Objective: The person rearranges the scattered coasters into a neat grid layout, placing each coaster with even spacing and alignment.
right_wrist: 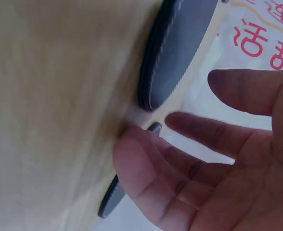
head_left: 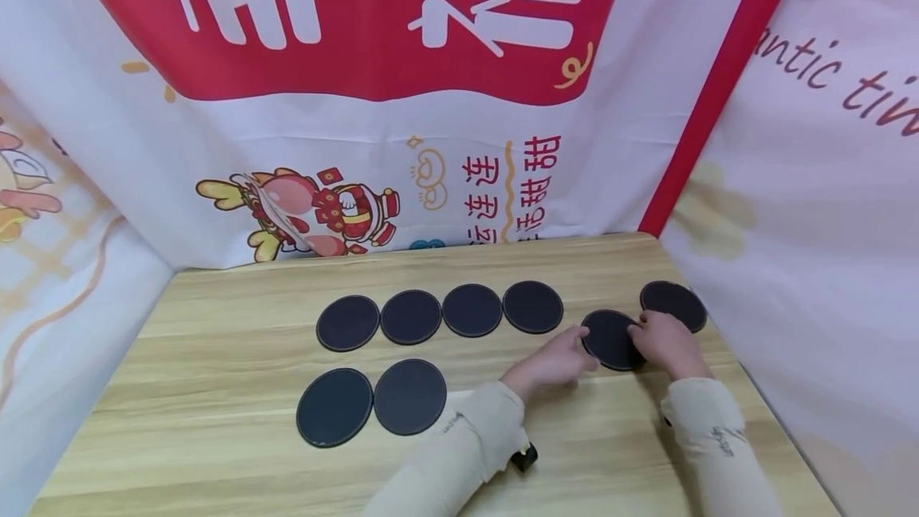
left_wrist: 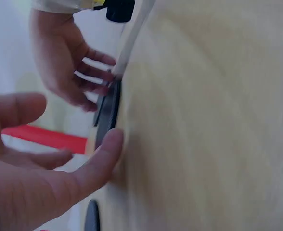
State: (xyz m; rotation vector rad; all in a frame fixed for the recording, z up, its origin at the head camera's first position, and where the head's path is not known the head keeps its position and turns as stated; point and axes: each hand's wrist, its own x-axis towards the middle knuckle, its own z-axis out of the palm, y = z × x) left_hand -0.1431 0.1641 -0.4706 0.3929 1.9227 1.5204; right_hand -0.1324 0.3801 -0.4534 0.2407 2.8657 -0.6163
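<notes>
A round black coaster (head_left: 612, 340) with a stitched edge lies on the wooden table between my two hands. My left hand (head_left: 556, 359) is at its left side, thumb and fingers spread apart; in the left wrist view the thumb tip (left_wrist: 113, 139) overlaps the near end of the coaster (left_wrist: 111, 108). At the right side is my right hand (head_left: 668, 340), fingertips right by the rim. The right wrist view shows that hand's fingers loosely extended below the coaster (right_wrist: 180, 53), whose edge looks layered. Another coaster (head_left: 673, 303) lies just behind my right hand, partly covered by it.
A row of several black coasters (head_left: 471, 310) runs along the back of the table (head_left: 215, 317). Two more coasters (head_left: 409, 396) lie side by side in front of it, left of my left sleeve. Printed cloth (head_left: 380, 150) hangs behind and at both sides of the table.
</notes>
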